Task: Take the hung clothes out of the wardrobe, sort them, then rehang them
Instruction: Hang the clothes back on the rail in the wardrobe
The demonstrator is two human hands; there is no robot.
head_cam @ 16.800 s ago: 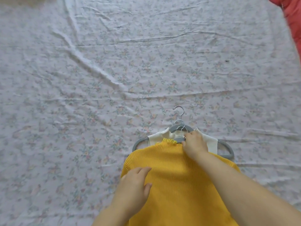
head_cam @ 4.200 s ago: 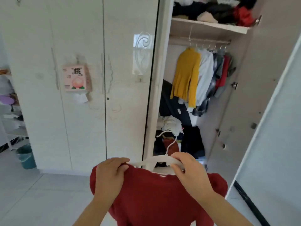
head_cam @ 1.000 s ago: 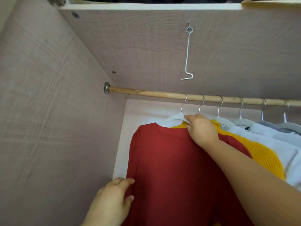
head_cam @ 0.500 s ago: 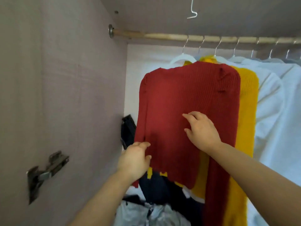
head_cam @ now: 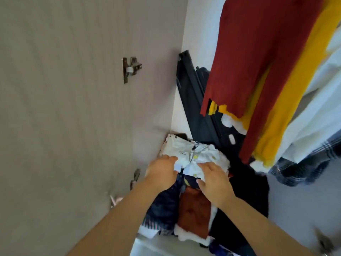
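One dark-red sweater (head_cam: 258, 52) hangs limp; left hand (head_cam: 162, 171), right hand (head_cam: 212, 183) slack-fingered, perhaps touching clothes (head_cam: 201, 156)

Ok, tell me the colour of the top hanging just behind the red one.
Mustard yellow; the yellow top shows best in the head view, behind the red top.

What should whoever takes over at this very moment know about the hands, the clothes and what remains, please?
Left hand: open, fingers on the white patterned garment atop the pile on the wardrobe floor.
Right hand: open, spread over the same garment; contact unclear.
Clothes: red sweater hangs nearest the side wall, yellow sweater behind it, then white shirt and plaid shirt; rail out of view.
Done: those four look hung.
To do: nothing is gripped; the floor pile probably needs sorting, starting with the white garment.
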